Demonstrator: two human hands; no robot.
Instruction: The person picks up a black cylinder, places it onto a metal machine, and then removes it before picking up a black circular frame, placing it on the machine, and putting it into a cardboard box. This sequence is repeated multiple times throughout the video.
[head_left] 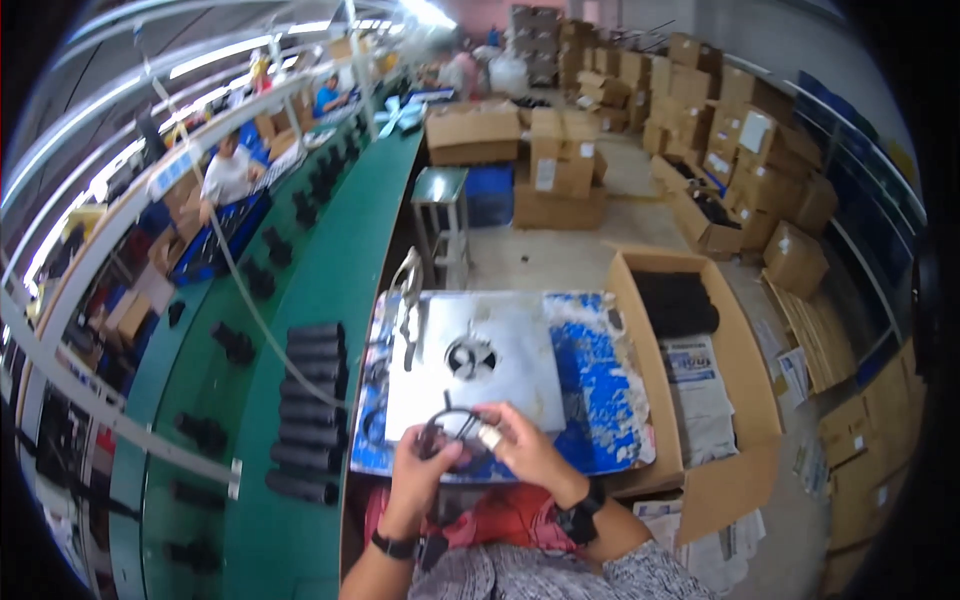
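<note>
A long green conveyor belt (pixel 330 300) runs away on the person's left, carrying scattered black parts and a stack of black cylindrical rolls (pixel 310 410) near its right edge; beyond it, other workers sit at benches under fluorescent lights; stacks of brown cardboard boxes (pixel 700 110) fill the far right of the floor; an open cardboard carton (pixel 745 400) stands just right of the bench, holding black rolls and printed paper sheets; straight ahead lies a blue, paint-worn work board (pixel 600 390) with a grey metal plate (pixel 500 350) on top, a round fixture (pixel 470 357) at its centre; at the plate's near edge both hands meet; the left hand (pixel 425 465) and right hand (pixel 520 445) are closed together on a small black ring-shaped part (pixel 450 425), fingers pinching it between them.
</note>
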